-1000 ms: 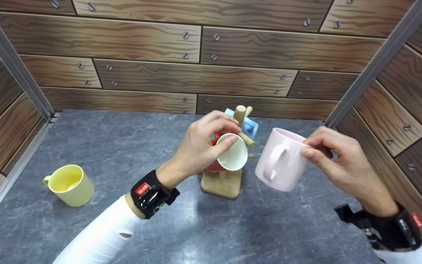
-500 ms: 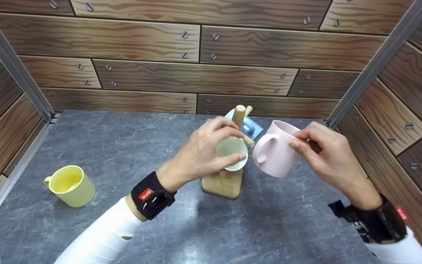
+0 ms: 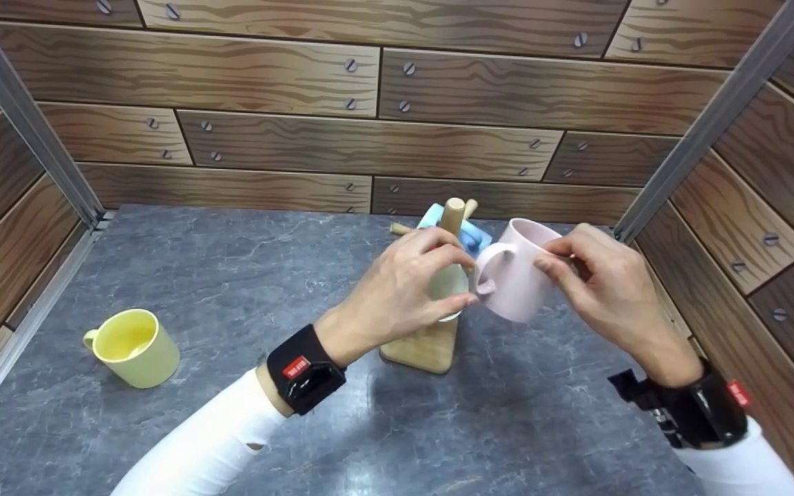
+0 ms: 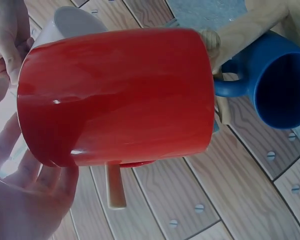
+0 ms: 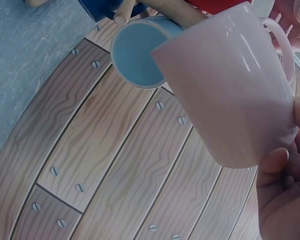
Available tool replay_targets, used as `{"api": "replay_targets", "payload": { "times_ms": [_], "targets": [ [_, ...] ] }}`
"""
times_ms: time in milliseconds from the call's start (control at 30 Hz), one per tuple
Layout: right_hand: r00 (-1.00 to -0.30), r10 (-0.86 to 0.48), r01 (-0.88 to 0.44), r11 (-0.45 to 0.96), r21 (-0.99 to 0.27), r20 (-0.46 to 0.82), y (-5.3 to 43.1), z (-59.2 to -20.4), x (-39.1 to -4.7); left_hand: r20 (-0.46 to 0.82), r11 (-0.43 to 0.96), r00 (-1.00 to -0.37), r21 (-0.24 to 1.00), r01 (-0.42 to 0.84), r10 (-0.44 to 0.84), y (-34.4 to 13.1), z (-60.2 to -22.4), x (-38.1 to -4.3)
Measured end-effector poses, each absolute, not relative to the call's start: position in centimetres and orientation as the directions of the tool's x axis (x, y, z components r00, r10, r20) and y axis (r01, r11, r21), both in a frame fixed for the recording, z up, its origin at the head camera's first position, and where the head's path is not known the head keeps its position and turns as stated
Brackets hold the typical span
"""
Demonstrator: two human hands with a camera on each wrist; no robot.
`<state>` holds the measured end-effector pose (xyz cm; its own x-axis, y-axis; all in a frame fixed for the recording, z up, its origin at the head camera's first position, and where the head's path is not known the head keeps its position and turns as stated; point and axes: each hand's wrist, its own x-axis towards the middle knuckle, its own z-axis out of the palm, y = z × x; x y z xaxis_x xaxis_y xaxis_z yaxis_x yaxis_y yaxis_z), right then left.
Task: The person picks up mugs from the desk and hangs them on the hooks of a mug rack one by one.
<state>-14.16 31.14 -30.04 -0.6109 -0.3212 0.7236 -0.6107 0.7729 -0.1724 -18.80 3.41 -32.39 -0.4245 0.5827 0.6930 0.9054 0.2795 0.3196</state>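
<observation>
In the head view my right hand [image 3: 600, 275] pinches a pale pink mug [image 3: 517, 282] at its rim, thumb outside. The mug tilts, its handle turned left. My left hand [image 3: 404, 289] has thumb and fingers spread apart, fingertips right at that handle. Behind this hand is a red mug with a white inside [image 3: 446, 284], mostly covered; the left wrist view shows its red side [image 4: 120, 95] large. It hangs on a wooden mug tree [image 3: 453, 215] with a flat base [image 3: 421, 350].
On the tree's far side hangs a light blue mug [image 3: 480, 240]; the left wrist view shows a dark blue mug [image 4: 285, 85]. A yellow mug [image 3: 136, 350] stands at the left of the grey marbled tabletop [image 3: 245, 275]. Wood-patterned walls [image 3: 266, 131] surround the table.
The right hand has brought the pink mug left and slightly up, its handle swinging leftward. The left hand has shifted right, its fingertips meeting the handle and covering more of the red mug.
</observation>
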Motion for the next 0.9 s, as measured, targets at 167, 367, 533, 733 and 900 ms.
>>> {"api": "replay_targets", "payload": {
  "times_ms": [167, 367, 533, 733, 900],
  "targets": [
    [-0.583, -0.338, -0.627, 0.765, -0.146, 0.738, 31.0, -30.3, -14.6, 0.641, 0.384, -0.455, 0.259, 0.887, 0.618, 3.4, -32.5, -18.5],
    [-0.576, -0.347, -0.625, 0.770, -0.126, 0.740, 31.0, -30.6, -15.0, 0.603, 0.459, -0.463, 0.176, 0.871, 0.650, 3.3, -32.8, -18.3],
    [-0.570, -0.351, -0.630, 0.767, -0.121, 0.743, 30.9, -30.7, -15.3, 0.609, 0.444, -0.446, 0.166, 0.880, 0.656, 3.1, -32.8, -18.3],
    [-0.566, -0.366, -0.635, 0.765, -0.108, 0.738, 30.7, -30.9, -15.5, 0.608, 0.426, -0.434, 0.168, 0.889, 0.665, 2.5, -32.7, -18.3],
    [-0.566, -0.372, -0.641, 0.759, -0.109, 0.736, 30.2, -31.1, -15.6, 0.596, 0.425, -0.441, 0.179, 0.887, 0.671, 2.1, -32.7, -18.3]
  ]
}}
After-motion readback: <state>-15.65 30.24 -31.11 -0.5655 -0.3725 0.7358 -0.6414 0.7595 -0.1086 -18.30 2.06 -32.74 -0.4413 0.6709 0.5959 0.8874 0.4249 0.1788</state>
